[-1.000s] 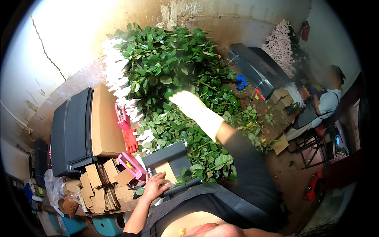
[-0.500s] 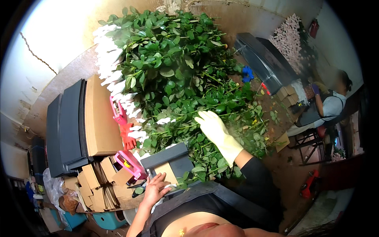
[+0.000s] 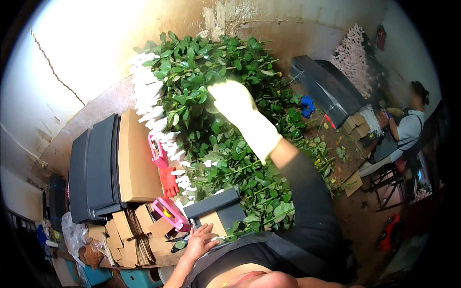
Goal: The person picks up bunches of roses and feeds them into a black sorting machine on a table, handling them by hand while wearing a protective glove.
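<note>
My right hand, in a cream rubber glove, is stretched out over the large heap of green leafy stems. Its fingers look apart, though glare and motion soften them, and nothing shows in its grip. White wraps cover the left ends of the stems, which may be flowers. Close to my body, my bare left hand lies with fingers spread on a tan cardboard piece. A dark grey folded sheet lies around that piece. Just left of this hand stands a pink tape dispenser.
Stacked dark and tan boards stand at left, above folded cardboard pieces. A red glove and another pink dispenser lie between boards and stems. A blue item lies at right; a seated person works beyond.
My right hand has left the nearer stems and moved farther away and left, over the upper heap. My left hand keeps its place on the cardboard. The whole view has shifted slightly.
</note>
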A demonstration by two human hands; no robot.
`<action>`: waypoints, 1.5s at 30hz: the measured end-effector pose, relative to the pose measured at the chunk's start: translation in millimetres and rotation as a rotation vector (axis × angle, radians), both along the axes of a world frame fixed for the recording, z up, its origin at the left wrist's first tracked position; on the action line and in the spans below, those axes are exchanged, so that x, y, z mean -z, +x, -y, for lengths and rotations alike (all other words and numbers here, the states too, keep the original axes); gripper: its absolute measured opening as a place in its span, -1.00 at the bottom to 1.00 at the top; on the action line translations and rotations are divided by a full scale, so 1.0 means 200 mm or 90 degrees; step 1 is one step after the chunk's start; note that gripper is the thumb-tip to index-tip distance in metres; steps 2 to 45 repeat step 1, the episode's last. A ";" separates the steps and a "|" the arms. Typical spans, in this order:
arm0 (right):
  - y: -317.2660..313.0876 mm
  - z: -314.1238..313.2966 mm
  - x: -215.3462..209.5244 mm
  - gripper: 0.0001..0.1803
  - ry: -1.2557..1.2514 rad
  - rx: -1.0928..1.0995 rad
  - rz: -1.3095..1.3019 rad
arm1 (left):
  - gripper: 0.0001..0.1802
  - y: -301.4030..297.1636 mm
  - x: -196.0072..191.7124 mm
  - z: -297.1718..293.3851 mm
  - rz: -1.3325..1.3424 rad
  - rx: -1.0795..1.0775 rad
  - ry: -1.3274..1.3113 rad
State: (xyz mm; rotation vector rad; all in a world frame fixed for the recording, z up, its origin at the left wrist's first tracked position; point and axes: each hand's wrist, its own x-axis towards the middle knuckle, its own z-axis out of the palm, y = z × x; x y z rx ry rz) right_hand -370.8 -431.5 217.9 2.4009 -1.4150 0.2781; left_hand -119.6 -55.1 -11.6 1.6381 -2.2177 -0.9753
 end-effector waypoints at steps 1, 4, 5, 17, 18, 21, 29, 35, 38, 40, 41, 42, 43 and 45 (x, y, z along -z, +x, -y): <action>0.06 0.06 -0.01 -0.20 -0.112 0.032 -0.131 | -0.59 0.01 0.01 0.00 0.005 0.010 0.006; 0.06 0.06 -0.01 -0.20 -0.112 0.032 -0.131 | -0.59 0.01 0.01 0.00 0.005 0.010 0.006; 0.06 0.06 -0.01 -0.20 -0.112 0.032 -0.131 | -0.59 0.01 0.01 0.00 0.005 0.010 0.006; 0.06 0.06 -0.01 -0.20 -0.112 0.032 -0.131 | -0.59 0.01 0.01 0.00 0.005 0.010 0.006; 0.06 0.06 -0.01 -0.20 -0.112 0.032 -0.131 | -0.59 0.01 0.01 0.00 0.005 0.010 0.006; 0.06 0.06 -0.01 -0.20 -0.112 0.032 -0.131 | -0.59 0.01 0.01 0.00 0.005 0.010 0.006; 0.06 0.06 -0.01 -0.20 -0.112 0.032 -0.131 | -0.59 0.01 0.01 0.00 0.005 0.010 0.006; 0.06 0.06 -0.01 -0.20 -0.112 0.032 -0.131 | -0.59 0.01 0.01 0.00 0.005 0.010 0.006; 0.06 0.06 -0.01 -0.20 -0.112 0.032 -0.131 | -0.59 0.01 0.01 0.00 0.005 0.010 0.006; 0.06 0.06 -0.01 -0.20 -0.112 0.032 -0.131 | -0.59 0.01 0.01 0.00 0.005 0.010 0.006; 0.06 0.06 -0.01 -0.20 -0.112 0.032 -0.131 | -0.59 0.01 0.01 0.00 0.005 0.010 0.006; 0.06 0.06 -0.01 -0.20 -0.112 0.032 -0.131 | -0.59 0.01 0.01 0.00 0.005 0.010 0.006; 0.06 0.06 -0.01 -0.20 -0.112 0.032 -0.131 | -0.59 0.01 0.01 0.00 0.005 0.010 0.006; 0.06 0.06 -0.01 -0.20 -0.112 0.032 -0.131 | -0.59 0.01 0.01 0.00 0.005 0.010 0.006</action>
